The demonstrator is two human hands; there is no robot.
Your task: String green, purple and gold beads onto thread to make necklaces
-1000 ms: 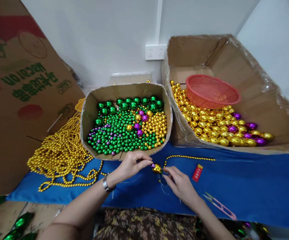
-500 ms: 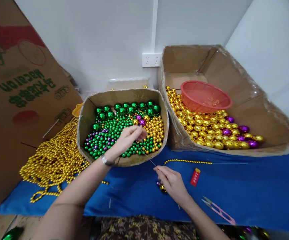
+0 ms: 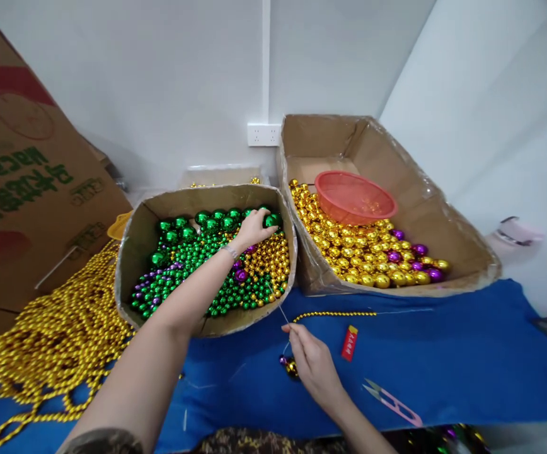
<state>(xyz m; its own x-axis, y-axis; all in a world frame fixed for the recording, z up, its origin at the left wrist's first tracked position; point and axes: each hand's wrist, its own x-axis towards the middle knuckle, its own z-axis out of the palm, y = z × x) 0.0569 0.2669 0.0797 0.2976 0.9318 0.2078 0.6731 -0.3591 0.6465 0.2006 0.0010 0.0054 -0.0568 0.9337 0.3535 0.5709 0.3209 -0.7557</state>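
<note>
My left hand [image 3: 253,228] reaches into the smaller cardboard box [image 3: 129,252], thumb and fingers around a large shiny green bead [image 3: 272,220] at its far right. Other large green beads [image 3: 212,225] lie along the back, with small green beads [image 3: 202,252], small gold beads [image 3: 276,258] and a purple bead [image 3: 241,275] in front. Over the blue cloth, my right hand [image 3: 314,356] pinches a thin needle [image 3: 280,309] that slants up toward the box's front rim. Thread hangs below those fingers, beside a gold bead [image 3: 292,368] and a small purple bead [image 3: 282,359].
A bigger box [image 3: 467,246] at right holds gold beads [image 3: 349,252], some purple ones and a red plastic basket [image 3: 356,197]. Gold bead strings [image 3: 56,340] are heaped at left. Pink thread snips [image 3: 394,403], a red packet [image 3: 350,343] and a gold strand [image 3: 334,313] lie on the blue cloth [image 3: 443,359].
My left hand has moved from above the front of the smaller box to the large green beads at its back. The right hand still holds the needle. The view has shifted right.
</note>
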